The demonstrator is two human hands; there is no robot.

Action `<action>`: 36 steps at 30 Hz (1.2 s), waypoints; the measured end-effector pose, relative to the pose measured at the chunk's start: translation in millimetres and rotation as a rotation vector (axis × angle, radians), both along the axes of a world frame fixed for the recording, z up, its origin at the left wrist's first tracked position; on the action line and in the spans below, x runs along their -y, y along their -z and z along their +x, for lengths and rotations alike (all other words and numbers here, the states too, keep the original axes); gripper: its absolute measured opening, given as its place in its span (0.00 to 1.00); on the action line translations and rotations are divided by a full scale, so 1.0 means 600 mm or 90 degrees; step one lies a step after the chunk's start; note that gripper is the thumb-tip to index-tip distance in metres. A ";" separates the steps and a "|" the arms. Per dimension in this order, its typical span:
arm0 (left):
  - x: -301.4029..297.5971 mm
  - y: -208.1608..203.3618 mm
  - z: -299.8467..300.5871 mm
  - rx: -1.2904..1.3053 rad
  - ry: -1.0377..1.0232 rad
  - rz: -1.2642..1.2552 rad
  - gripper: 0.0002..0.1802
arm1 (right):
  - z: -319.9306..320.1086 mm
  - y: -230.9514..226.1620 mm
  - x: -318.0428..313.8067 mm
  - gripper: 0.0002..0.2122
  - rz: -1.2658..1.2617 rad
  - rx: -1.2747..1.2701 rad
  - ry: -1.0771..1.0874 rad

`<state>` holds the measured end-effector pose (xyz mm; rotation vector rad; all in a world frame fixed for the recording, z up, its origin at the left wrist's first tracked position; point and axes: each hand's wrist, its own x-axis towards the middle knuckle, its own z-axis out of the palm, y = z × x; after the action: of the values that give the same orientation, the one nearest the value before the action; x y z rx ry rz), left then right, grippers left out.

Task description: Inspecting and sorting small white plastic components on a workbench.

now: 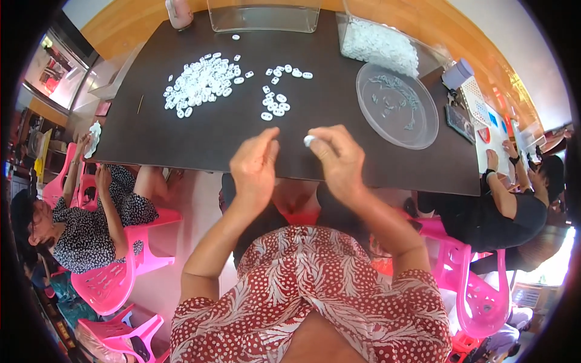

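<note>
My right hand (342,160) is closed in a pinch on a small white plastic piece (309,140), held just above the near part of the dark table. To its left, my left hand (254,166) has its fingers pressed together with the thumb against them; whatever they may hold is hidden. The hands are apart, palms facing each other. Beyond them lies a loose cluster of white oval plastic pieces (276,106) with dark holes. Farther left is a large heap of similar pieces (203,81). A round clear tray (428,115) with small thin translucent parts sits right of my right hand.
A clear bin (378,48) full of whitish parts stands at the far right, another clear container (264,24) at the far edge. A phone (460,124) and purple cup (457,74) lie rightward. People sit on pink chairs (130,266) at both sides.
</note>
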<state>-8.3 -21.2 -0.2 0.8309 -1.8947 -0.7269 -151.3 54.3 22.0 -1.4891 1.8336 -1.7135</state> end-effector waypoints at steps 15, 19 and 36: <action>0.162 0.017 -0.048 0.104 0.056 -0.181 0.13 | -0.367 -0.187 0.203 0.09 -0.056 -0.418 0.288; 0.202 0.018 -0.054 0.220 -0.056 -0.239 0.11 | -0.420 -0.205 0.265 0.08 -0.012 -0.496 0.383; 0.224 0.026 -0.090 0.471 -0.027 -0.435 0.06 | -0.458 -0.155 0.232 0.06 0.041 -0.640 0.334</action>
<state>-62.3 -155.8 -15.6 0.7250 -2.5259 0.3343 -426.2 -84.7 115.3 -2.2149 2.9297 -1.0514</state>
